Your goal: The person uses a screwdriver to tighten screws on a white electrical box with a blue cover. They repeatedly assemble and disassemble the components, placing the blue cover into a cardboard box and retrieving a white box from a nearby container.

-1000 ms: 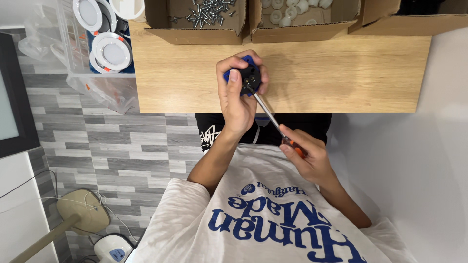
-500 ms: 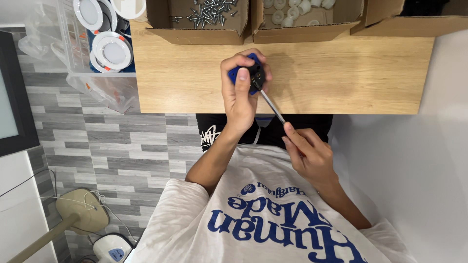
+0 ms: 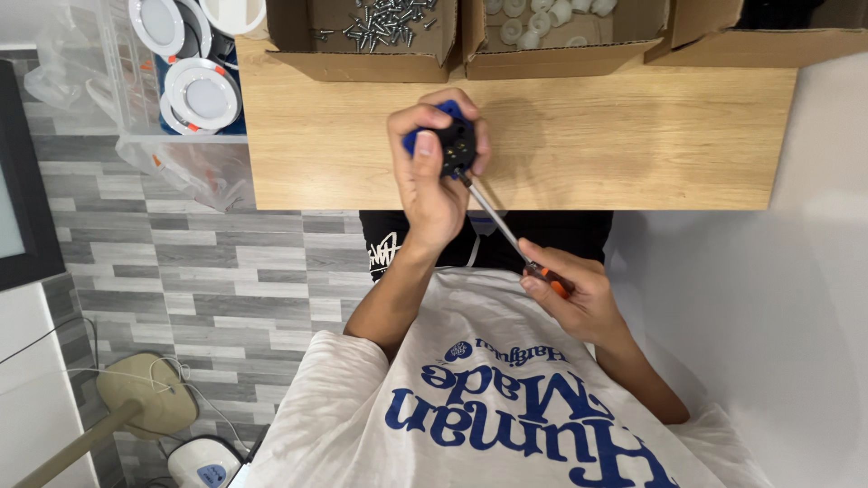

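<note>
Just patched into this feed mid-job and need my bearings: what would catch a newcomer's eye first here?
First, the left hand at centre, gripping a small black-and-blue part over the wooden table. The right hand, lower right, holds an orange-handled screwdriver whose shaft runs up into that part. Along the table's far edge sit open cardboard boxes, one holding screws.

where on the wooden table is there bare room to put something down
The wooden table is bare on the side right of the left hand and the black part, below the cardboard boxes. A smaller bare patch lies left of that hand. The far edge, with the screw box, is crowded.
</note>
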